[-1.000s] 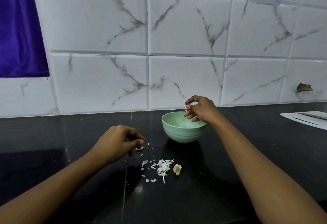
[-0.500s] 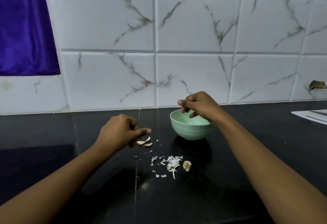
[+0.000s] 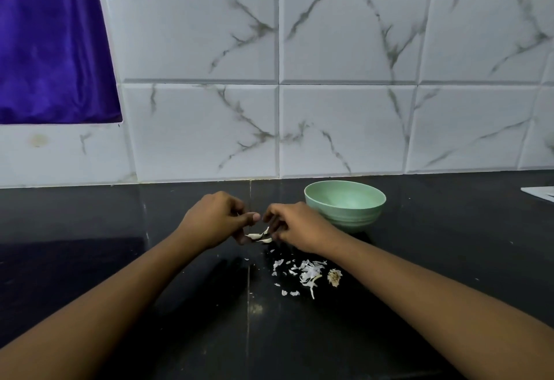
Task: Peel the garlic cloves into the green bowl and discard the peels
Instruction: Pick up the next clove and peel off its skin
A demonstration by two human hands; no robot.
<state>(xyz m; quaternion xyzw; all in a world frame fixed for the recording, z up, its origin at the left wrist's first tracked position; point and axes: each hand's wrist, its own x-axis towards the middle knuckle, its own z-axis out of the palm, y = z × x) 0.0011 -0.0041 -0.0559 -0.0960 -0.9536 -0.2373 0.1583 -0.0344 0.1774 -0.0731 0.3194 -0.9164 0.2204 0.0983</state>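
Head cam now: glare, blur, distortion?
Head view: glossy black counter dimly reflects the purple curtain; tile lines bow from the wide lens; garlic pieces pinched between left hand and right hand look soft; green bowl evenly lit.

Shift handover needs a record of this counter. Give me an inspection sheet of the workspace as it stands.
Surface: black countertop, glossy, with a seam and small specks.
Job's things: green bowl upright near the wall, no cloves visible inside; garlic cloves between the two hands.
Clutter: garlic peels scattered in front of the bowl, with a root stub beside them.
Grippers: left hand and right hand meet at the cloves, fingers curled; whether either grips one cannot be told.
Cables: nothing seen.
Surroundings: marbled white tile wall; purple cloth at upper left; white flat object at the right edge.
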